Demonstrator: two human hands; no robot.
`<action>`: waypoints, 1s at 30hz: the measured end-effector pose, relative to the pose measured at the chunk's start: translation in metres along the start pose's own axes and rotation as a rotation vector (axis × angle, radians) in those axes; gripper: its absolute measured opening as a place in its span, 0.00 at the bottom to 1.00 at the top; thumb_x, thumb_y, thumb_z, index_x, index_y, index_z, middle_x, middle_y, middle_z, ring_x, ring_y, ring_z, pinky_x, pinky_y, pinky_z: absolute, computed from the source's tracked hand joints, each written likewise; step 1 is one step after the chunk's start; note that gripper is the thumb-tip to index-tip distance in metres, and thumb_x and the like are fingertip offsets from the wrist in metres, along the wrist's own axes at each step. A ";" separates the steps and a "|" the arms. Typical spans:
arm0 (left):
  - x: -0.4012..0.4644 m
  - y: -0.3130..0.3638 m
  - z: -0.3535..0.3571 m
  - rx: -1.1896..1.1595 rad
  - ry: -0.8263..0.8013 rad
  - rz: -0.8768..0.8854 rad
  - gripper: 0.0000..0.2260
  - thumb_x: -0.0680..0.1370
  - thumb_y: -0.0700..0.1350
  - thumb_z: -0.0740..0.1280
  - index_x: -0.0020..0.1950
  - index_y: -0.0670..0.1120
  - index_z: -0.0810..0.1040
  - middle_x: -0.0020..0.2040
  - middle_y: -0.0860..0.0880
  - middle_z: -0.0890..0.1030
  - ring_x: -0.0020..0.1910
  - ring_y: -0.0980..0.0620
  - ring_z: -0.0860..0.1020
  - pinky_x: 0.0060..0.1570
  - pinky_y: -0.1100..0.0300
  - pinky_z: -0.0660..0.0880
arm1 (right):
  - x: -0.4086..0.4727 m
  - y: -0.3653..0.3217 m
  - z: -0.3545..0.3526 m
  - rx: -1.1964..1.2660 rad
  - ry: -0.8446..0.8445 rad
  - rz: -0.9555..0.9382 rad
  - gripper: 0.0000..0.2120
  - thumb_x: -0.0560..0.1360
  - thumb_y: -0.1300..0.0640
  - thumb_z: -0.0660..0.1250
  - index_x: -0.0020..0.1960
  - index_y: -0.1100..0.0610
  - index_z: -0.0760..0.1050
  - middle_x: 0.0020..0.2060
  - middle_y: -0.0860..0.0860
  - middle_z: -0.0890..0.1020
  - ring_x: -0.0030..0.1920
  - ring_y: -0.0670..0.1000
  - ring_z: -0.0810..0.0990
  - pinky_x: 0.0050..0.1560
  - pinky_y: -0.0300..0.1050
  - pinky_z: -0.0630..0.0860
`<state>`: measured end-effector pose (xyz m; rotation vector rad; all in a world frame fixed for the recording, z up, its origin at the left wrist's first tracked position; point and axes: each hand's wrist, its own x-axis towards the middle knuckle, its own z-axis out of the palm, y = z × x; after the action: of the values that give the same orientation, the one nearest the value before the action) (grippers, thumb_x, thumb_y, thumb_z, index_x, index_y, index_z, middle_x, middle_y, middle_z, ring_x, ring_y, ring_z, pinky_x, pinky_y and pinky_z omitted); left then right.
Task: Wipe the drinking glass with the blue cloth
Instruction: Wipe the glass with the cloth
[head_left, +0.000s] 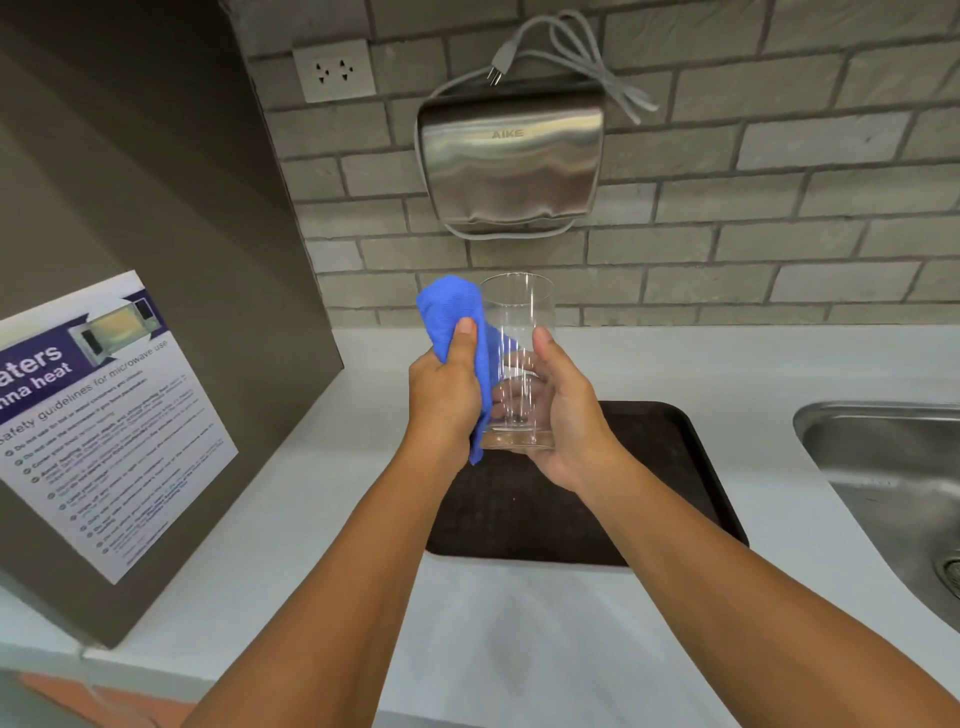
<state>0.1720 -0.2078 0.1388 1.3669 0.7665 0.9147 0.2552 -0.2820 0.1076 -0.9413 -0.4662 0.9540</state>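
A clear, tall drinking glass (517, 312) is held upright in the air above the counter. My right hand (563, 410) grips its lower half from the right, thumb on the near side. My left hand (447, 400) holds a blue cloth (449, 306) and presses it against the glass's left side. Part of the cloth hangs down below my left palm, and its top sticks up beside the rim.
A dark brown tray (519, 514) lies on the white counter (311, 545) under my hands. A steel sink (893, 467) is at the right. A grey cabinet side with a microwave notice (104, 426) stands at the left. A steel hand dryer (511, 161) and a wall socket (335, 70) are on the brick wall.
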 end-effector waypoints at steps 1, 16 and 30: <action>0.002 0.000 -0.001 -0.016 -0.012 -0.043 0.17 0.79 0.59 0.63 0.43 0.47 0.81 0.39 0.44 0.86 0.42 0.40 0.85 0.42 0.47 0.83 | 0.000 0.001 -0.001 0.005 -0.007 0.001 0.22 0.74 0.36 0.66 0.47 0.54 0.85 0.37 0.54 0.86 0.37 0.55 0.86 0.38 0.49 0.82; 0.005 -0.023 -0.005 -0.176 0.053 -0.109 0.19 0.80 0.58 0.62 0.52 0.44 0.81 0.45 0.42 0.87 0.41 0.42 0.85 0.35 0.53 0.82 | 0.001 0.011 0.005 -0.193 0.186 -0.047 0.25 0.77 0.34 0.61 0.57 0.55 0.81 0.45 0.56 0.79 0.45 0.56 0.82 0.52 0.57 0.81; -0.004 -0.019 0.005 0.216 0.095 0.359 0.12 0.80 0.56 0.61 0.43 0.52 0.77 0.33 0.55 0.78 0.31 0.63 0.77 0.32 0.69 0.72 | 0.003 0.010 0.008 -0.183 0.129 -0.050 0.27 0.62 0.35 0.75 0.51 0.53 0.81 0.35 0.53 0.82 0.38 0.55 0.83 0.47 0.57 0.82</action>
<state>0.1763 -0.2131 0.1205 1.6958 0.7191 1.2108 0.2464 -0.2738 0.1031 -1.1444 -0.4712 0.8092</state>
